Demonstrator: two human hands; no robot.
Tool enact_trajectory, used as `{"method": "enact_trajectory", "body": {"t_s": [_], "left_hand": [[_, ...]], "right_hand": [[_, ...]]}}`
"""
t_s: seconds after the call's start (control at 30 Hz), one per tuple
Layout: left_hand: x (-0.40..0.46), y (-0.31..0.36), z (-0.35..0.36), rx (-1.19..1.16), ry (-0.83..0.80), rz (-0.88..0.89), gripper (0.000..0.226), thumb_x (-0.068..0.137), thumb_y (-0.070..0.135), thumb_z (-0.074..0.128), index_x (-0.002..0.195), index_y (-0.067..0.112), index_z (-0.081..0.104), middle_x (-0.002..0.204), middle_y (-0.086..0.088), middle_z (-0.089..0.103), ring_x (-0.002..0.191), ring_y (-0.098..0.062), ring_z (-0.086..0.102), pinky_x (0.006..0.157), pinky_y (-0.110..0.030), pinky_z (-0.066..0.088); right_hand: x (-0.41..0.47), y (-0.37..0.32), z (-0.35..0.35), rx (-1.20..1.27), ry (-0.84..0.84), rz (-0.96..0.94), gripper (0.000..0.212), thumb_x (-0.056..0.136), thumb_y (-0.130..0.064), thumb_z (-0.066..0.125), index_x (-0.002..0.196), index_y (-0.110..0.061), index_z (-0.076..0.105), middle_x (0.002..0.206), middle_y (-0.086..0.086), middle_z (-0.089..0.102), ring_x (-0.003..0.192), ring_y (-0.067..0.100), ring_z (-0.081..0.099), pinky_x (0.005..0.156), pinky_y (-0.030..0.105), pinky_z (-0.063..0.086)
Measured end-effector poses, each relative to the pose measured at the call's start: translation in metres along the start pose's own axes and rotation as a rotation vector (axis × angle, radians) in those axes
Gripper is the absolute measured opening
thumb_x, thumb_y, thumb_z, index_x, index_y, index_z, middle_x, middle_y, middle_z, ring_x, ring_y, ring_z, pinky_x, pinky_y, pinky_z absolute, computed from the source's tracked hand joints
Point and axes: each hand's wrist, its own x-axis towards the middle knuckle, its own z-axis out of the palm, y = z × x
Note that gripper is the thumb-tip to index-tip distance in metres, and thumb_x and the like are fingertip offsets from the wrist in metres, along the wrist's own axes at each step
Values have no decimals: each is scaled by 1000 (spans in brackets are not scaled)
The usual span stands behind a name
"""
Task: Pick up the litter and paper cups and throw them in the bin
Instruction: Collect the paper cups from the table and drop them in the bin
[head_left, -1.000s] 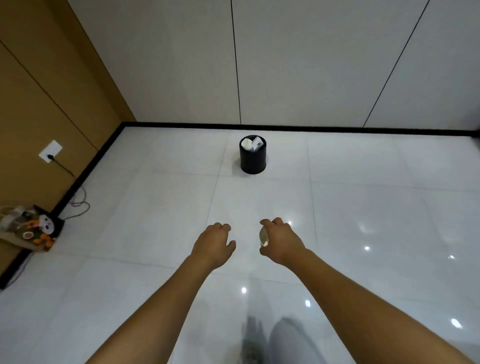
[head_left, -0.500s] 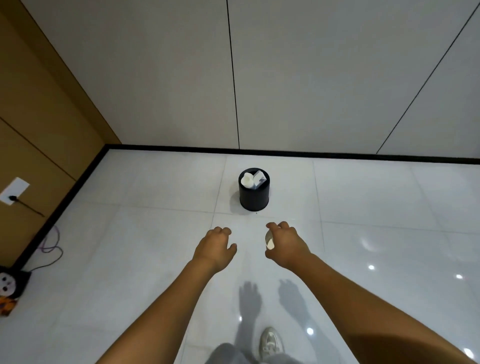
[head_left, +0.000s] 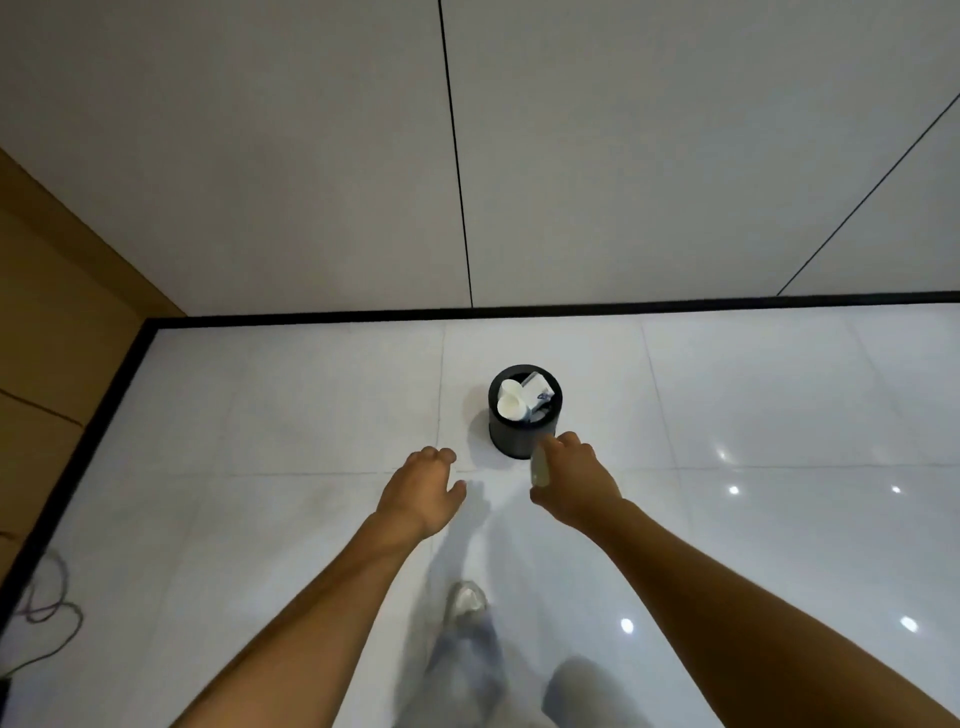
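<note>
Both arms reaching forward over white tiled floor (head_left: 260, 441), palms facing down. Left hand (head_left: 423, 491) hanging loosely, fingers half curled, holding nothing. Right hand (head_left: 571, 486) extending just short of black bin (head_left: 522, 439), fingers curling round pale litter piece (head_left: 539, 470), only thin edge showing; what kind of litter, cannot tell. Bin standing upright on floor near black skirting (head_left: 571, 310), holding white paper cup (head_left: 510, 400) and crumpled white packaging (head_left: 540, 388). Cable (head_left: 47, 618) lying at lower left.

bin (head_left: 523, 435) before the wall (head_left: 623, 156) — cups (head_left: 510, 399) inside it
</note>
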Motion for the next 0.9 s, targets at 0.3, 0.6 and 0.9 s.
{"method": "enact_trajectory", "body": {"t_s": [0.3,0.6,0.9], "left_hand": [[146,-55,-69,32,-89,103,46,95,36,46,135,14,43,134,-6,48,123,-22,44,94,-32,41],[314,-47,-119,110,-188,221,47,96,35,45,137,14,41,137,-6,45,123,-22,44,97,-33,43],[435,-18,-141,229,-325,428,43,96,33,45,134,12,43,134,-7,47,120,-22,46,96,-34,44]], "right_hand": [[133,-60,-13,53,4,119,66,80,-22,67,138,-21,37,133,9,42,119,30,44,86,37,48],[260,-61,-34,155,18,300,60,85,-23,65,138,-20,36,139,9,38,123,28,40,88,38,48],[331,-64,-54,315,102,547,65,85,-24,65,142,-21,33,146,7,32,129,27,36,92,39,49]]}}
